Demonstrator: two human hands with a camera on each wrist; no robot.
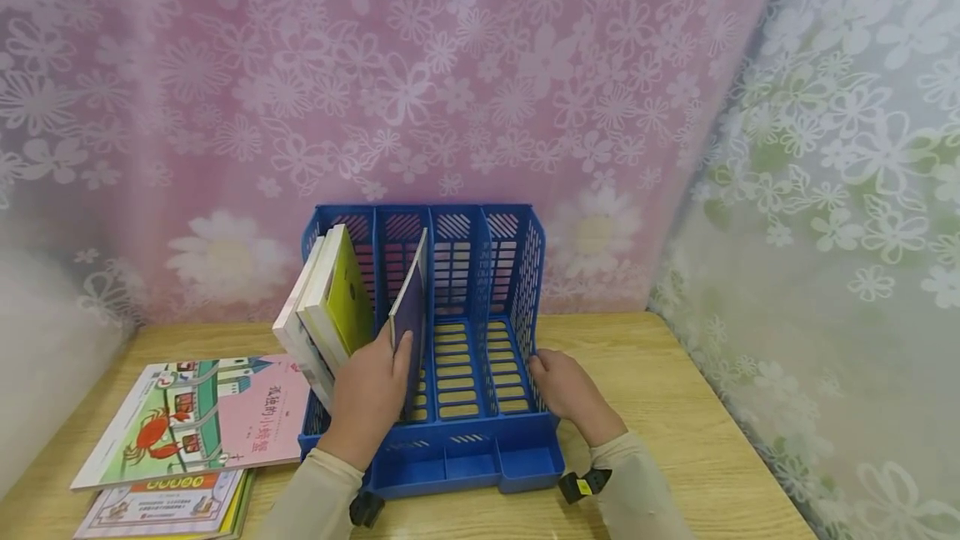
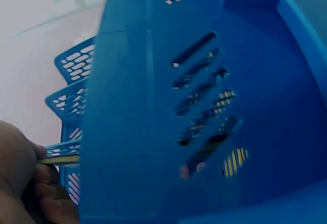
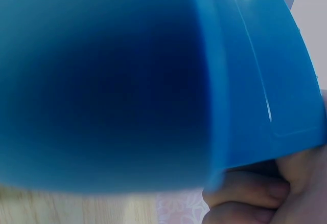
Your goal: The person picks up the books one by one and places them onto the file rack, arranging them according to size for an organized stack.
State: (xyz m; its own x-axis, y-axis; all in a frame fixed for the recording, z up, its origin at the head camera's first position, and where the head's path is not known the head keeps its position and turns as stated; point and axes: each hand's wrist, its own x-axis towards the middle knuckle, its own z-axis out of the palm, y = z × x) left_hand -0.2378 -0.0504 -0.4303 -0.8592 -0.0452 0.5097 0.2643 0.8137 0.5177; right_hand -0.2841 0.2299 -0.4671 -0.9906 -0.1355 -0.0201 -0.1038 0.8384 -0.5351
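Observation:
A blue plastic book rack [image 1: 468,432] with upright dividers stands on the table. My left hand [image 1: 371,394] pinches a thin purple-covered book [image 1: 408,307] between thumb and fingers; the book stands tilted in the second slot from the left. In the left wrist view its edge [image 2: 59,159] shows between thumb and fingers. Several thick books, the nearest with a yellow-green cover [image 1: 348,294], lean in the leftmost slot beside that hand. My right hand [image 1: 566,386] grips the rack's right side wall, fingers curled under its edge in the right wrist view.
A pink picture book [image 1: 262,415] with a crab on its cover lies at the left, on top of other books [image 1: 168,507]. Small trays [image 1: 528,461] line the rack's front. A pink flowered curtain [image 1: 480,65] hangs behind the table [image 1: 675,440].

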